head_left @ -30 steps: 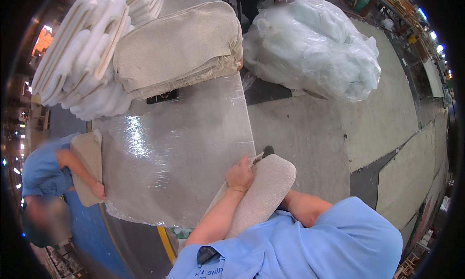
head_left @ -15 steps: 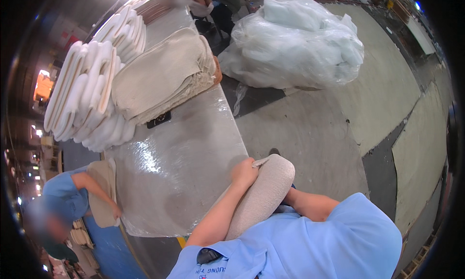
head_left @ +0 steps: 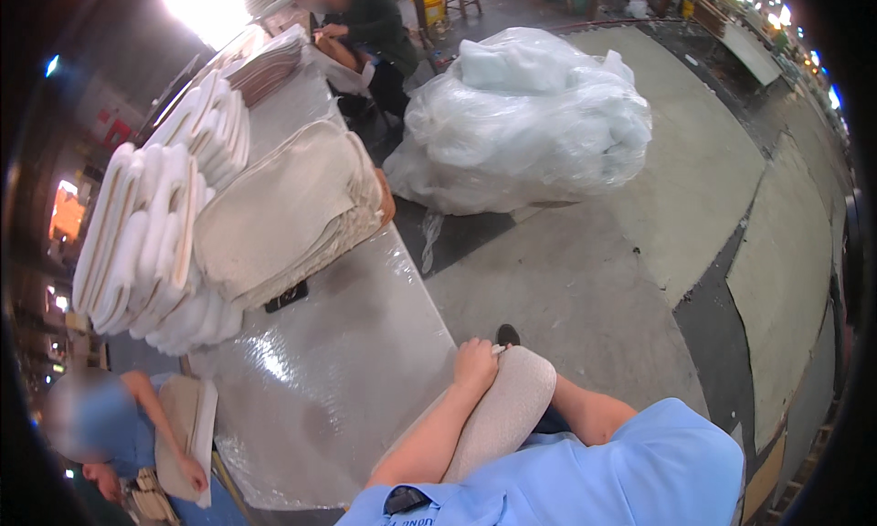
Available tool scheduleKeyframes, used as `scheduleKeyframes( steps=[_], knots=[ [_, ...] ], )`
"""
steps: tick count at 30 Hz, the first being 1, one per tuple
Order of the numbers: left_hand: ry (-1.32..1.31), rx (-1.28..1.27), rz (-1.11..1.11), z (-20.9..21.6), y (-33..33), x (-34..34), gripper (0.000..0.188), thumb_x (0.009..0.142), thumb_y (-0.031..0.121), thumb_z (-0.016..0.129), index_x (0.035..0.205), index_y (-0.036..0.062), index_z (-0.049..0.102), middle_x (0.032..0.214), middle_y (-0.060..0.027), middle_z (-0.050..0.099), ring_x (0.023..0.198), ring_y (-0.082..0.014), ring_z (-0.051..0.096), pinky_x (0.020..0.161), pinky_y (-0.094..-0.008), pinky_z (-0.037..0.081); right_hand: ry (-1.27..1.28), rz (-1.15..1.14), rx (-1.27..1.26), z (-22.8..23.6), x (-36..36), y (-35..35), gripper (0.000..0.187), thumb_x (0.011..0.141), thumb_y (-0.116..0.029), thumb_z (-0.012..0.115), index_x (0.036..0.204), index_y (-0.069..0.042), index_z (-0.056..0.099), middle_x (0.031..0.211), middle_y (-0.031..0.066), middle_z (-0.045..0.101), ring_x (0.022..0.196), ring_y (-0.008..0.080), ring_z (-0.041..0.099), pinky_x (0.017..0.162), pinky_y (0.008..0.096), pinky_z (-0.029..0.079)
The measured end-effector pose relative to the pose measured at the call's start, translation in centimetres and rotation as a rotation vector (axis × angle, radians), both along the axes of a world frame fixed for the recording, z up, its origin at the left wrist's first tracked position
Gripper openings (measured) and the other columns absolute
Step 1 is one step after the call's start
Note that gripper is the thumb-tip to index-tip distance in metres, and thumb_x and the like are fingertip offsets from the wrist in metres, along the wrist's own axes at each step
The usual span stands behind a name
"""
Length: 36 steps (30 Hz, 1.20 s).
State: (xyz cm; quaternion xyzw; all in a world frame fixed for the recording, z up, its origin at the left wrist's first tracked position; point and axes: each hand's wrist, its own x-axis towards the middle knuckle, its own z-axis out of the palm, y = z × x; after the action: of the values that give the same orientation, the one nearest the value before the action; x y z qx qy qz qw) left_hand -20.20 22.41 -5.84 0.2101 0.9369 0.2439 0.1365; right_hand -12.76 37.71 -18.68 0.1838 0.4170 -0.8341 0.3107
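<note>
One beige cushion (head_left: 505, 409) is clamped in the left hand (head_left: 476, 365); the hidden right hand's grip I cannot tell.

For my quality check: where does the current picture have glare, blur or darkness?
All head view: glare streaks the table; a bright light glows white at upper left; blur partly covers the co-worker at left; corners go black; the left hand and beige padded piece look fairly clear.

A beige, rough-textured cushion (head_left: 505, 405), its far end smoothly rounded, slants between the person's forearms (head_left: 592, 413), beside the worktop (head_left: 338, 380).
</note>
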Motion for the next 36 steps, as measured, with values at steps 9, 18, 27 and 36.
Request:
scheduleKeyframes(
  steps=[9, 18, 27, 36],
  knots=[
    [0.059, -0.016, -0.019, -1.3, -0.5, -0.1, 0.019, 0.089, 0.023, 0.066, 0.081, 0.0068, 0.07, 0.083, -0.0143, 0.073, 0.087, -0.0364, 0.066, 0.078, -0.0515, 0.05, -0.56, 0.007, -0.236, 7.7, -2.4, 3.1, 0.031, 0.108, -0.037, 0.062, 0.111, -0.009, 0.075, 0.107, 0.0061, 0.078, 0.09, 0.018, 0.074, 0.084, 0.0375, 0.058],
    [-0.006, -0.006, -0.026, -1.3, -1.2, -0.2, 0.016, 0.088, 0.023, 0.07, 0.086, 0.0073, 0.071, 0.089, -0.0123, 0.074, 0.094, -0.0336, 0.066, 0.082, -0.0501, 0.05, -0.603, -0.077, -0.348, 6.2, -2.3, 2.5, 0.032, 0.106, -0.039, 0.066, 0.111, -0.008, 0.074, 0.101, 0.006, 0.078, 0.085, 0.0187, 0.075, 0.081, 0.0386, 0.061],
    [-0.062, -0.282, -0.108, 0.9, -1.5, -1.1, 0.042, 0.098, 0.04, 0.066, 0.11, 0.0029, 0.08, 0.135, -0.0175, 0.068, 0.151, -0.0398, 0.039, 0.128, -0.0562, 0.022, -0.543, -0.067, -0.258, 6.1, -1.1, 4.0, 0.036, 0.105, -0.042, 0.067, 0.112, -0.007, 0.074, 0.1, 0.0062, 0.079, 0.085, 0.0167, 0.075, 0.078, 0.0366, 0.061],
    [-0.09, -0.19, -0.067, 0.0, -2.0, -0.7, 0.036, 0.093, 0.037, 0.069, 0.102, 0.0043, 0.083, 0.121, -0.0139, 0.074, 0.149, -0.04, 0.043, 0.129, -0.0571, 0.019, -0.608, -0.014, -0.41, 4.6, -2.7, 2.9, 0.034, 0.105, -0.042, 0.067, 0.103, -0.009, 0.075, 0.092, 0.0052, 0.079, 0.078, 0.0165, 0.075, 0.074, 0.0357, 0.061]
  ],
)
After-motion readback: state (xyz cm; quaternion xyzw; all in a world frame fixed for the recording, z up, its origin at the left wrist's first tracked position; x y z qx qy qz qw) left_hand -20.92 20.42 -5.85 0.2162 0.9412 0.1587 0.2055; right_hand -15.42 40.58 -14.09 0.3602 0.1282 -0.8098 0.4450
